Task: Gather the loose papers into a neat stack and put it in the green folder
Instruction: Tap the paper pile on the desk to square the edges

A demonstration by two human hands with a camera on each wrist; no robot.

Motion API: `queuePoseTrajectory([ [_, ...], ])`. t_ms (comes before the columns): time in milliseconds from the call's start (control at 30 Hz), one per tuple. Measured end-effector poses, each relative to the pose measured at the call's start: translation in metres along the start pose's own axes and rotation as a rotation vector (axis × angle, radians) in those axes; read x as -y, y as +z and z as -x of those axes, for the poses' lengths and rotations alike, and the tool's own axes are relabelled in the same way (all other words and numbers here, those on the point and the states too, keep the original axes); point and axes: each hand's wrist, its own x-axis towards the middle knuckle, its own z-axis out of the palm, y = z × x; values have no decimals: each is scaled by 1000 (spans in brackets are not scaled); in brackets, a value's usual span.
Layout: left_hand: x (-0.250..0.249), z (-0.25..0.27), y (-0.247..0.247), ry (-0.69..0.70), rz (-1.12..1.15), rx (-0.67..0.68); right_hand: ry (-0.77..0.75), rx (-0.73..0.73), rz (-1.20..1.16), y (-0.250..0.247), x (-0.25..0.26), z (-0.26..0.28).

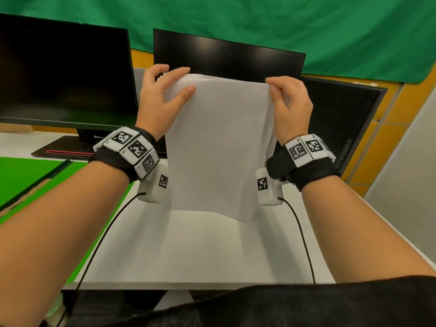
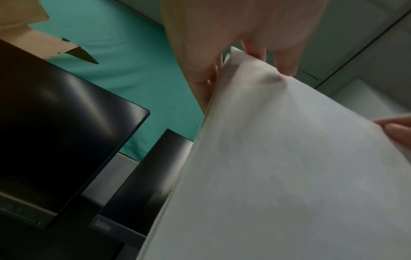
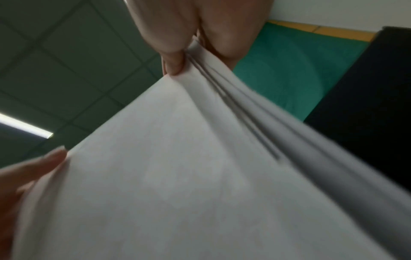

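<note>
**Papers up on edge, both hands on the top corners**

White table point(image 1: 200, 251) w/ dark monitors point(image 1: 66, 74) at 12 o'clock, green cloth behind. Papers point(image 1: 217, 147) were held upright over the table centre, btm edge just above or on it, can't tell. Left hand point(image 1: 158, 100) gripped the top-left corner, right hand point(image 1: 291, 107) pinched the top-right. Sheets looked light, floppy, slippery; edges fanned apart in the right wrist view. Best hold: both side edges, loose grip, tap to square. Green folder point(image 1: 35, 175) lay at 9 o'clock.

papers point(image 1: 212, 142): thin white paper, matt, smooth
counter point(image 1: 200, 251): white, smooth, matt
monitors point(image 1: 63, 74): black screens, glossy
backdrop point(image 1: 283, 27): green cloth, creased, matt
wrist straps point(image 1: 313, 173): black fabric
</note>
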Motion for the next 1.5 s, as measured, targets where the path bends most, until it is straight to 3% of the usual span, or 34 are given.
queuePoseTrajectory([
  [133, -1, -11, -7, -89, 60, -7, 135, -26, -98, -2, 3, -3],
  [267, 20, -7, -9, -394, 539, 292, 428, 150, -369, -2, -4, 18],
  [333, 34, 13, -1, -501, 499, 411, 639, 247, -483, 4, -17, 41],
  [400, 44, 27, 14, -536, 386, 402, 775, 278, -470, 10, -24, 59],
  [600, 29, 32, 25, -436, 476, 140, 653, 191, -416, 13, -18, 47],
  [767, 21, 39, 17, -453, 540, 138, 605, 207, -371, 5, -14, 48],
  [967, -22, -8, -2, -545, 666, 39, 533, 42, -362, -2, 8, 10],
  [1200, -40, -28, 9, -635, 518, -143, 699, -51, -267, 7, 20, -12],
  [1300, -40, -30, 8, -705, 573, -186, 771, -72, -270, 2, 20, -15],
  [1500, -50, -30, 9, -704, 582, -190, 754, -86, -294, 4, 27, -17],
])
